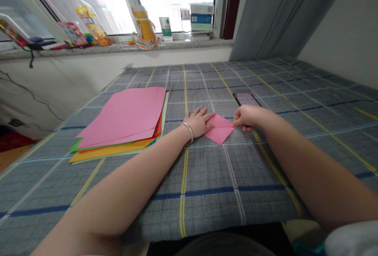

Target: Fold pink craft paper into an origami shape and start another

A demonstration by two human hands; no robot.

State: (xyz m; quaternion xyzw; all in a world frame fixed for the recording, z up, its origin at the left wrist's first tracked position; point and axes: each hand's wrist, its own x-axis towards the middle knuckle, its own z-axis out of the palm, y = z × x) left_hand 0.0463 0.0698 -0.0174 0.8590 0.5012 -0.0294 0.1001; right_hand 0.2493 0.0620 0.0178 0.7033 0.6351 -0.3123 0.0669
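Note:
A small folded pink paper (220, 134) lies on the checked cloth, turned like a diamond with a crease running across it. My left hand (198, 122), with a silver bangle at the wrist, is spread out, and its fingertips rest on the left corner of the paper. My right hand (245, 116) pinches the paper's right corner between thumb and finger, the other fingers curled in. Just behind my right hand lies a phone (247, 98) with its screen lit, partly covered by that hand.
A stack of coloured paper sheets (126, 116), pink on top, lies to the left on the checked cloth (206, 209). Bottles, a yellow flask (145, 28) and a blue-and-white box (201, 19) stand on the windowsill. A grey curtain (274, 16) hangs at the back right.

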